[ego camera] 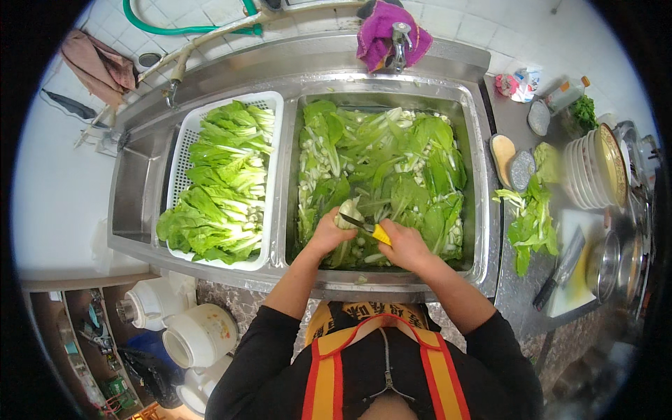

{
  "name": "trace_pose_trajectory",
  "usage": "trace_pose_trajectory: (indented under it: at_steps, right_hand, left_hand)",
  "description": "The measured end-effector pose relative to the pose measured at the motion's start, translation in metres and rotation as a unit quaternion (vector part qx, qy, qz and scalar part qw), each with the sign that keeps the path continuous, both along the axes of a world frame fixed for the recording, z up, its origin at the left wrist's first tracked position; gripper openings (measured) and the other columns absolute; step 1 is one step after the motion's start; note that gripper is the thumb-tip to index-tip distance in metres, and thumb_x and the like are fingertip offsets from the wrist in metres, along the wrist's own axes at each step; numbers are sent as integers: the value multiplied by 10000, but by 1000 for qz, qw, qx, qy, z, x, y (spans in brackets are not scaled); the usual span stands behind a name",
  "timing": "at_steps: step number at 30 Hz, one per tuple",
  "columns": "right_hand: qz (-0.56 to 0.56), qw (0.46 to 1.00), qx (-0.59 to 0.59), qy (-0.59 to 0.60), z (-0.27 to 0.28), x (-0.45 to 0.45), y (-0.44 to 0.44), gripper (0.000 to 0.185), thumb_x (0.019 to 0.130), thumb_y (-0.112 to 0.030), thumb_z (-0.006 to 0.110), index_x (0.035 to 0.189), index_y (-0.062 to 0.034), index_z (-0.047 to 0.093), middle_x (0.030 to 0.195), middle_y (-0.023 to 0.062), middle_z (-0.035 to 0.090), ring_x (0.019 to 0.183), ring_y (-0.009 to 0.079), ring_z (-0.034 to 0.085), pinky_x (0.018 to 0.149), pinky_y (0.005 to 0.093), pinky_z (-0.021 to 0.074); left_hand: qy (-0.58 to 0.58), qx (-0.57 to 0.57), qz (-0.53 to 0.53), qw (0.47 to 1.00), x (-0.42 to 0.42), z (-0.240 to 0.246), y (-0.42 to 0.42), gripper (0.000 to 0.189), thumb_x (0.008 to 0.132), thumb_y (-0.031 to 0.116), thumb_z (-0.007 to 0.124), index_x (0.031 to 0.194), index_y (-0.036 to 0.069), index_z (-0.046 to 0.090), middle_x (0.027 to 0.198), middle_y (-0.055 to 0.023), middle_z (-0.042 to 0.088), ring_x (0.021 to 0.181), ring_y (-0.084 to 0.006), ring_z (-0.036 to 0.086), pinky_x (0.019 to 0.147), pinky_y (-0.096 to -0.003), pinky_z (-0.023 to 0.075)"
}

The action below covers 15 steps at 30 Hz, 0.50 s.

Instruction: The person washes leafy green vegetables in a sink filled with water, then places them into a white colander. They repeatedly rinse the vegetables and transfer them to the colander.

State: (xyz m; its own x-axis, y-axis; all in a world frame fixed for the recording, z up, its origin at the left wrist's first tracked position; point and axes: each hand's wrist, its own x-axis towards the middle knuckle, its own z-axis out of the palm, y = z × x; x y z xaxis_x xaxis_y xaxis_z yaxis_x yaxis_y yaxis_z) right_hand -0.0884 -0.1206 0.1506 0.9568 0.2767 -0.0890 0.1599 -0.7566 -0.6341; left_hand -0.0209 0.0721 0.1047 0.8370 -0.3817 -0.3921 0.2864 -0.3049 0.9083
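Observation:
My left hand [332,233] grips the pale base of a leafy green [350,212] over the near side of the sink. In my right hand [407,242] is a knife with a yellow handle [382,235]. Its dark blade [356,221] lies against the pale base. Below both hands, loose green leaves [407,191] and small white cut pieces float in the water of the steel sink basin [475,173]. To the left, a white perforated plastic basket [277,157] holds leafy greens [228,178] laid in rows, stems to the right.
A chrome faucet [401,44] with a purple cloth [370,44] stands behind the basin. On the right counter are stacked bowls [583,170], loose leaves [533,223], a cutting board [575,223] and a kitchen knife [564,265]. A second, smaller basin [139,184] lies far left.

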Motion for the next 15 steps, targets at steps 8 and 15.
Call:
trace_pose_trajectory:
  at_steps: [8,15]
  right_hand:
    - [-13,986,-138,94,-16,28,-10,280,715,-178,560,934,-53,437,823,173,564,663,334,568,573,414,464]
    - [-24,996,-16,87,-26,8,-26,325,717,-196,564,989,-50,463,779,178,573,669,298,581,548,386,479]
  left_hand:
    - [-17,39,-52,998,-12,11,0,455,588,54,662,1004,28,479,878,-44,554,792,-121,518,733,-258,411]
    - [31,-54,-39,997,-9,19,0,469,593,26,642,1032,31,477,921,-29,545,823,-125,506,759,-257,400]
